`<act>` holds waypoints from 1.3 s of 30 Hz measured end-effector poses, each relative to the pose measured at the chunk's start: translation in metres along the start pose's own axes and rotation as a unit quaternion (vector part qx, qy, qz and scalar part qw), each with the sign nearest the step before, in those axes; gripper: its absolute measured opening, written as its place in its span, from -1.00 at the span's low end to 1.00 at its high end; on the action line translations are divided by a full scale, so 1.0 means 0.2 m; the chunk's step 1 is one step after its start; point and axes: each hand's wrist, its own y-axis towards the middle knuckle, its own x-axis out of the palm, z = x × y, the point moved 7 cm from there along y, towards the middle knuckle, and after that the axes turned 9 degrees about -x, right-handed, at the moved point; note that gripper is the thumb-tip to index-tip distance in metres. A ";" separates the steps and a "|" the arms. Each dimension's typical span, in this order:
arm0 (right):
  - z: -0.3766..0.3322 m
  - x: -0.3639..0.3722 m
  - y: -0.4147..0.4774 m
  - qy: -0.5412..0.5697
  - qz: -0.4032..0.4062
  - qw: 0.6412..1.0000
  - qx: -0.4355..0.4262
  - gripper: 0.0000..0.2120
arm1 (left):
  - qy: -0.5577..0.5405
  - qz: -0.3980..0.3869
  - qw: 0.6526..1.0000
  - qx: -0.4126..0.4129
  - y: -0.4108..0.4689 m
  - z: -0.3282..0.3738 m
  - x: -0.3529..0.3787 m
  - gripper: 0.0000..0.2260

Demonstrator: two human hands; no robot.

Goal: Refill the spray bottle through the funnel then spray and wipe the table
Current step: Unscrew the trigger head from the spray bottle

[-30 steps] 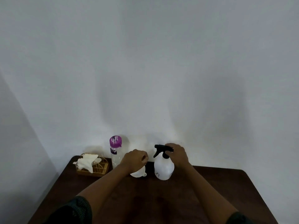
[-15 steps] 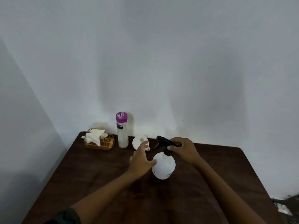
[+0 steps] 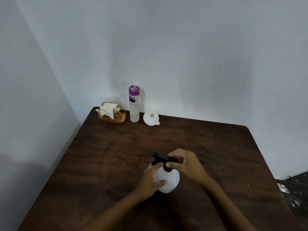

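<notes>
Spray bottle (image 3: 168, 180) had come from beside the funnel (image 3: 150, 117), now well apart at its eleven o'clock, to the middle of the table (image 3: 108, 155), left hand (image 3: 150, 180) curled round its body and right hand (image 3: 186, 165) clamped on the trigger head (image 3: 162, 158), seemingly ready to unscrew it.

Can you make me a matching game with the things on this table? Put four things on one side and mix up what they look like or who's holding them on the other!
Things:
1. spray bottle
2. funnel
3. tall bottle
4. basket

Clues:
A. all white, no hand on it
B. golden wire, napkins inside
C. held by the left hand and the right hand
D. purple cap

Pairs: 1-C, 2-A, 3-D, 4-B.
</notes>
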 end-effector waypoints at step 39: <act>0.23 0.14 -0.22 0.164 0.041 0.982 0.082 -0.85 | 0.071 0.040 0.995 0.049 -0.04 0.00 0.02 -0.43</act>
